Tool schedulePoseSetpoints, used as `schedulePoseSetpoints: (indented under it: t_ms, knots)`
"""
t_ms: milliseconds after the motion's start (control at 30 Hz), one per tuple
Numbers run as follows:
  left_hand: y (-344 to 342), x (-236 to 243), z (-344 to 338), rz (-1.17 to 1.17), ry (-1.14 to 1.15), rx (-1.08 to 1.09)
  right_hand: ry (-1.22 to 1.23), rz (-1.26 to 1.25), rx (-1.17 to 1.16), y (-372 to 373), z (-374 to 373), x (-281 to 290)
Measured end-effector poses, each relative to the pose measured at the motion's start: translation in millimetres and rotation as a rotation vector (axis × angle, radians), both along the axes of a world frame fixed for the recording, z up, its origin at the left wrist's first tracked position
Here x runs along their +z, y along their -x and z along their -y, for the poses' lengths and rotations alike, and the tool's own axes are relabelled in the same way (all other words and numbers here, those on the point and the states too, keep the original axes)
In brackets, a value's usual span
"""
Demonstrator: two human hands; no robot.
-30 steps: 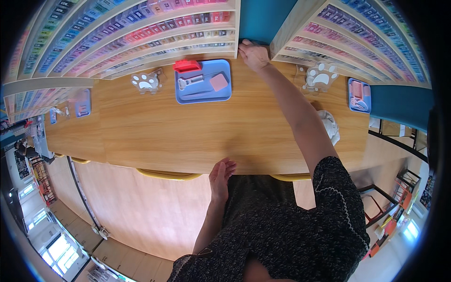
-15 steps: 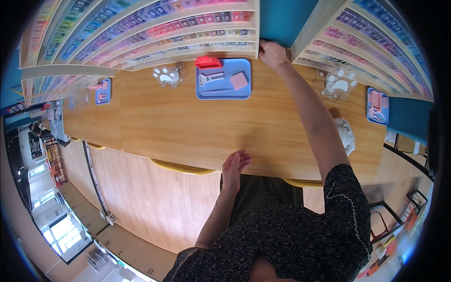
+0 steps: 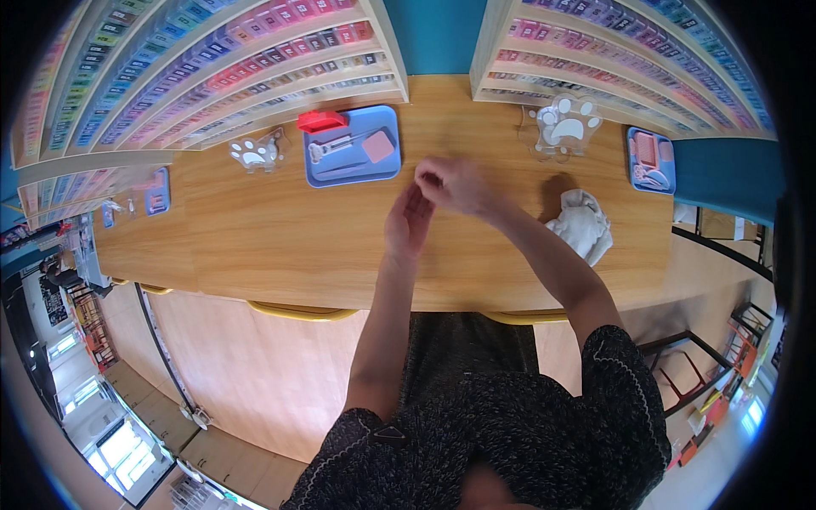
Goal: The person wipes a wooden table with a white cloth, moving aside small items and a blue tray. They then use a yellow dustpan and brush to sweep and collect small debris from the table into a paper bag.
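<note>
Over the wooden table (image 3: pixel 280 229), my two hands meet just right of the blue tray (image 3: pixel 382 117). My left hand (image 3: pixel 408 223) is held palm up, its fingers stretched and slightly cupped. Right above its fingertips, my right hand (image 3: pixel 457 184) is closed in a pinch; whatever it may hold is hidden. The tray bears a red open container (image 3: pixel 322 121), a pink square pad (image 3: pixel 377 147), a pale tool with a bone-shaped head (image 3: pixel 327 149) and thin tweezers (image 3: pixel 342 171).
Slanted racks of coloured bead boxes stand behind, a left rack (image 3: pixel 389 42) and a right rack (image 3: pixel 483 51), with a gap between. Clear paw-shaped plates lie at left (image 3: pixel 257 153) and right (image 3: pixel 568 126). A white cloth (image 3: pixel 581 225) lies near my right forearm. Another blue tray (image 3: pixel 633 166) sits far right.
My right hand has come back from the table's far edge by the rack gap, now pinched. My left hand has risen forward over the table to meet it. The view has shifted right.
</note>
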State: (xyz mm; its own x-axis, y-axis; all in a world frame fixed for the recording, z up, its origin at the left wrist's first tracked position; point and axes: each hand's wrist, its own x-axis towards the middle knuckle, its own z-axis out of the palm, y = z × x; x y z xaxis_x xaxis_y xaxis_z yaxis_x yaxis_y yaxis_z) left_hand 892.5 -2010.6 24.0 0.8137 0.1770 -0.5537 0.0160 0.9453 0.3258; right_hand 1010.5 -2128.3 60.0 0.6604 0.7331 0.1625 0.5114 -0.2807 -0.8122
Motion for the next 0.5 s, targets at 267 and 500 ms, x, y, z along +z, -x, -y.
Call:
schedulePoseSetpoints:
  t_ms: [267, 500]
  knots:
    - [-21, -13, -13, 0.047, 0.052, -0.007, -0.089, -0.013, -0.104, -11, -12, 1]
    - [6, -6, -11, -0.169, -0.083, -0.025, 0.341, 0.238, -0.440, -113, -67, -24]
